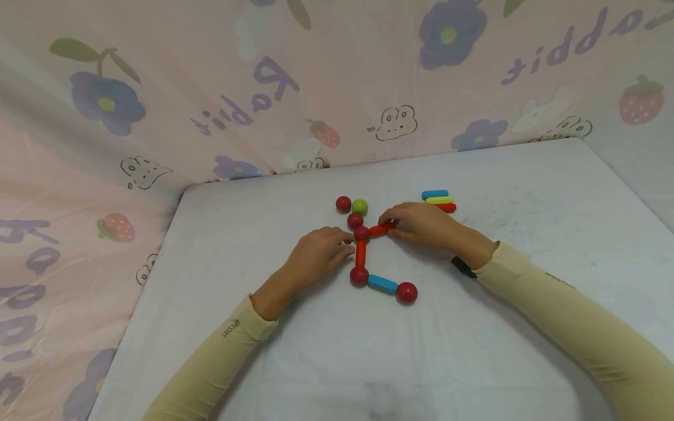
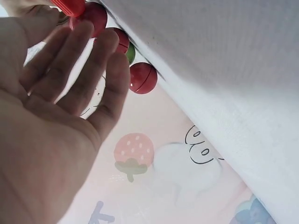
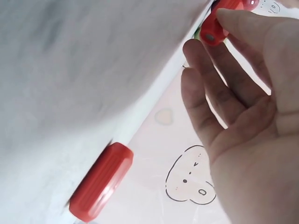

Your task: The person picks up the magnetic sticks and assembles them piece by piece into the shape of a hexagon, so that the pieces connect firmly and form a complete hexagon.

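My right hand [image 1: 425, 225] pinches a red rod [image 1: 379, 230] between thumb and fingertips; a small grey disc shows on its near end in the right wrist view. The rod's other end meets a red ball [image 1: 361, 233]. From that ball a second red rod [image 1: 360, 253] runs toward me to another red ball [image 1: 359, 276]. A blue rod [image 1: 382, 284] joins this one to a larger-looking red ball [image 1: 407, 292] on the right. My left hand [image 1: 314, 252] lies left of the chain, fingers loosely bent, with fingertips right at the upper ball and rod.
Behind the chain sit a red ball [image 1: 343, 203], a green ball [image 1: 360, 206] and another red ball [image 1: 355, 220] close to the joint. Beyond my right hand lie a blue rod [image 1: 434, 194], a yellow rod [image 1: 440, 200] and a red rod [image 3: 101, 182]. A patterned curtain [image 1: 337, 88] hangs behind the white table [image 1: 253, 210].
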A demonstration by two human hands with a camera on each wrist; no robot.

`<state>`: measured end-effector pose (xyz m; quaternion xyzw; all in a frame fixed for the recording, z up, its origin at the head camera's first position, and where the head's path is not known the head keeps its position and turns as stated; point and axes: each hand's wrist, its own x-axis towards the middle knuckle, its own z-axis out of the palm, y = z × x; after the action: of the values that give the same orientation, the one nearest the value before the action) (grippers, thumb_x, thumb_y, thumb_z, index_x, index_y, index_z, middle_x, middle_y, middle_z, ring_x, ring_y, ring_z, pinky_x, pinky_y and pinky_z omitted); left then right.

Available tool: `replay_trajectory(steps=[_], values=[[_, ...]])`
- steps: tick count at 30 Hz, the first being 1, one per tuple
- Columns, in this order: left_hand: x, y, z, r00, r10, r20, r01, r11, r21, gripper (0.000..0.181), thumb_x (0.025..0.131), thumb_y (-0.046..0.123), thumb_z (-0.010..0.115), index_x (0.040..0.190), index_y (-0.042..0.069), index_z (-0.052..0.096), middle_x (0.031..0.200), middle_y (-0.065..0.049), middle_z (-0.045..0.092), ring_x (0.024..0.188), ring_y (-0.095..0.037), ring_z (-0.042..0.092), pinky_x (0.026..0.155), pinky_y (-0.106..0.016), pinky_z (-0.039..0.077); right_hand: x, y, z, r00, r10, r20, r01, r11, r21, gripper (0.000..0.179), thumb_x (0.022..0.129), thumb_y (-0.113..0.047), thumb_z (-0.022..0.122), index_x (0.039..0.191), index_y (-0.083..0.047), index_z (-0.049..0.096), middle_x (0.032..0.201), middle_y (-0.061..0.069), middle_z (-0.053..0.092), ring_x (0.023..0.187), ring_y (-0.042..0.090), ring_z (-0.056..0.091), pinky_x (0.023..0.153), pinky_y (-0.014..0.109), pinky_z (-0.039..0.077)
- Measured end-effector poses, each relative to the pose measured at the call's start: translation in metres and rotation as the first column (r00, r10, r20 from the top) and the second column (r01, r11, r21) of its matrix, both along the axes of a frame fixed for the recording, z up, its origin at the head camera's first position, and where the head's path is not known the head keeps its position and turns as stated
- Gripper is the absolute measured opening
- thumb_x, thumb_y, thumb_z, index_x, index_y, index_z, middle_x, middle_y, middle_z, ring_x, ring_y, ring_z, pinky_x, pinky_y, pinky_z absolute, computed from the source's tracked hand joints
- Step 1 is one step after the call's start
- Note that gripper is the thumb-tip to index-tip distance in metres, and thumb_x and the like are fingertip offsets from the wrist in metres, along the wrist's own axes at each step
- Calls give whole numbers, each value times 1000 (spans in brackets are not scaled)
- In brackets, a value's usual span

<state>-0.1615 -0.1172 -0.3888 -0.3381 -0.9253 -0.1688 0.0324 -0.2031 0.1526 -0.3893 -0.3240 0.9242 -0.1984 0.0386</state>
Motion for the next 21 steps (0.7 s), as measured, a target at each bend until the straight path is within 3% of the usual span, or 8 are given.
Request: replay_trajectory(steps=[5,12,21], values=[[-1,0,0,999,37,6,-37,999,14,35,92,20,72,126,16,66,118,0,70,106,-16,67,93,-33,57,0,-4,2,1000,5,-6,-5,1000,8,31,90,-17,74,120,-16,70,115,2,73,110,22,67,98,44,55],[-3,0,-4,999,21,34,-21,1000,3,43,95,18,68,136,19,58,136,0,62,122,-18,62,102,-36,53,1,-11,4,998,58,-3,-58,998,-11,32,90,-14,73,122,-17,70,117,1,73,113,22,66,100,43,54],[0,-1,-4,997,36,75,-35,999,-21,42,96,21,66,137,19,58,127,-1,68,117,-19,65,101,-37,54,2,-18,3,998,69,-13,-69,998,0,32,88,-21,76,120,-20,71,114,-1,73,107,20,67,97,43,55]])
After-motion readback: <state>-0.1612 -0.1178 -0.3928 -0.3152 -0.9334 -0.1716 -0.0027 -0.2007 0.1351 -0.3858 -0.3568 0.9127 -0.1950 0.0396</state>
